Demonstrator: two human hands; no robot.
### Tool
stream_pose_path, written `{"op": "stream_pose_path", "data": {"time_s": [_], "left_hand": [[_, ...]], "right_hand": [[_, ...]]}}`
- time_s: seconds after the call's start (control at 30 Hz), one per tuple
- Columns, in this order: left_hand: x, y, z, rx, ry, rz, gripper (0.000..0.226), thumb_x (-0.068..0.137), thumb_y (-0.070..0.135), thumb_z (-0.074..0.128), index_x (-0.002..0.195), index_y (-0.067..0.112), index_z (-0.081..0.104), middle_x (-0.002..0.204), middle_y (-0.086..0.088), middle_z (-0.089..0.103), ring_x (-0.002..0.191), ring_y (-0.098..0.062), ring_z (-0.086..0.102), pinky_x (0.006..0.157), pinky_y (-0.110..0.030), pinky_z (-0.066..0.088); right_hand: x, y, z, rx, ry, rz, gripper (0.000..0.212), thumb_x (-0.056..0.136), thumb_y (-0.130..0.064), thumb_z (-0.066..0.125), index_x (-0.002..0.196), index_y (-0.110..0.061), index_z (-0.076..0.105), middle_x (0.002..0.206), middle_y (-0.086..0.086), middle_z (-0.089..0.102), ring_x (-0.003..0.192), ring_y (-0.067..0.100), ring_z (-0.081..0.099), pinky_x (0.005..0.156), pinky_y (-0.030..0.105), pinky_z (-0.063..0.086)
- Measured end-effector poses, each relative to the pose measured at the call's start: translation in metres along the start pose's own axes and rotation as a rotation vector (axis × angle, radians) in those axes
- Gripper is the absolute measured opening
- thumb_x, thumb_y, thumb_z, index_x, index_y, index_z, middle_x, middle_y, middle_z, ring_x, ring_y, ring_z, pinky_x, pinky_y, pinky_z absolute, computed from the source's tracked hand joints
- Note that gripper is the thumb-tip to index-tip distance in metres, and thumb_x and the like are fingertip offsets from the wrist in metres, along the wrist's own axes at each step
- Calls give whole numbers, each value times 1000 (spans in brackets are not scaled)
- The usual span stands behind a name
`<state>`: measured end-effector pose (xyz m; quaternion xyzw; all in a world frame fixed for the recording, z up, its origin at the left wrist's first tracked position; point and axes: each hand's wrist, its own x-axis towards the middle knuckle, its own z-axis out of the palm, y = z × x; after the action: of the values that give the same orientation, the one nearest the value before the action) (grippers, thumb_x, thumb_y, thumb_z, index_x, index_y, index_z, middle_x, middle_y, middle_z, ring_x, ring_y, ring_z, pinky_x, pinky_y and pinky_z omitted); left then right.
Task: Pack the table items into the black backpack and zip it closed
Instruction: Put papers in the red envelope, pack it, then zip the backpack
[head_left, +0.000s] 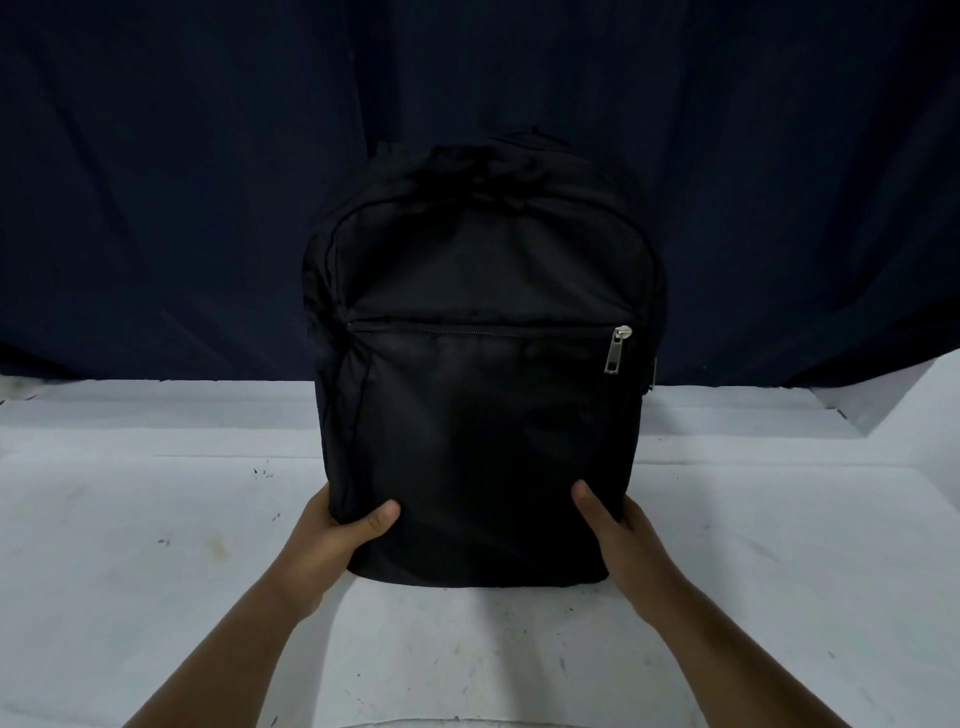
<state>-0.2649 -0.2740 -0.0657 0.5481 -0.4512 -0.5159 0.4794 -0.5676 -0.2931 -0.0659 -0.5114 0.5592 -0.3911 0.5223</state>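
Observation:
The black backpack (483, 364) lies in the middle of the white table, front face up, its top pointing away from me. Its front pocket zipper runs across the middle, closed, with a silver pull (618, 351) at the right end. The main zipper seam along the top left edge looks closed. My left hand (345, 525) grips the bag's lower left corner, thumb on the front face. My right hand (615, 525) grips the lower right corner the same way. No loose items show on the table.
The white table (156, 545) is scuffed and spotted. A dark blue cloth backdrop (182, 182) hangs behind the bag along the table's far edge. A white wall corner (909, 395) shows at the far right.

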Motion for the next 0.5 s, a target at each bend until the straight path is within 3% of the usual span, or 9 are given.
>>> {"op": "stream_pose_path", "data": {"time_s": [0.1,0.23,0.5], "left_hand": [[-3,0,-3,-4,-5,0,103,30,69,92,120,29,62,116,14,73,106,-6,69,82,-21,54],[-2,3,1,-27,-10,-3,102,28,67,93,117,30,63,113,15,74,101,-4,70,73,-15,57],[4,-7,3,-69,31,-5,116,34,66,93,135,21,57,124,7,71,114,-13,67,87,-25,54]], "right_hand": [[-1,0,1,-25,-19,18,97,67,-77,54,147,-24,42,130,-11,55,128,18,52,107,32,45],[1,-1,1,-50,-8,41,106,65,-87,50,149,-24,39,142,-3,52,134,23,49,112,41,42],[5,-2,3,-89,1,65,102,67,-75,47,152,-20,34,150,4,46,138,28,44,113,41,41]]}}
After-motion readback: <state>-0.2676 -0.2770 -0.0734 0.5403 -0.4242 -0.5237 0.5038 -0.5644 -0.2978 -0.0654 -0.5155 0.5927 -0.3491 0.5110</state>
